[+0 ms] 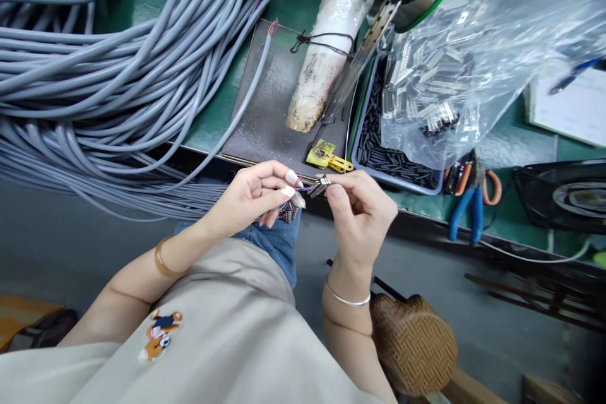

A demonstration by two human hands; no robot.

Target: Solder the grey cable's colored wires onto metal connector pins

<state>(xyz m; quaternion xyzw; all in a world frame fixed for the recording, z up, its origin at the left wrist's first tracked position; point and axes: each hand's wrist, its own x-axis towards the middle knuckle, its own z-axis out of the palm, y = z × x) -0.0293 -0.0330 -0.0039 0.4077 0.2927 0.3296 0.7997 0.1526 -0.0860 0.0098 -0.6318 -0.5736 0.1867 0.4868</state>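
My left hand [258, 199] is closed, its thumb and forefinger pinching thin coloured wires [299, 185] at the bench edge. The wires run into a small metal-pinned connector [320, 185]. My right hand [362, 211] pinches this connector from the right, with thumb and forefinger at its end. Below the left fingertips hang more small connectors [288, 211]; how they are held is partly hidden. A yellow-handled tool [337, 163] lies on the dark mat [269, 113] just above the hands. One grey cable [250, 91] curves across the mat with its stripped end up.
Coiled grey cables [142, 76] cover the left side. Right of the mat are a bin [398, 183] of small black pieces, a plastic bag [492, 69] of metal parts, and pliers [468, 208]. A wrapped white cylinder [324, 63] and a stool [414, 344] are also visible.
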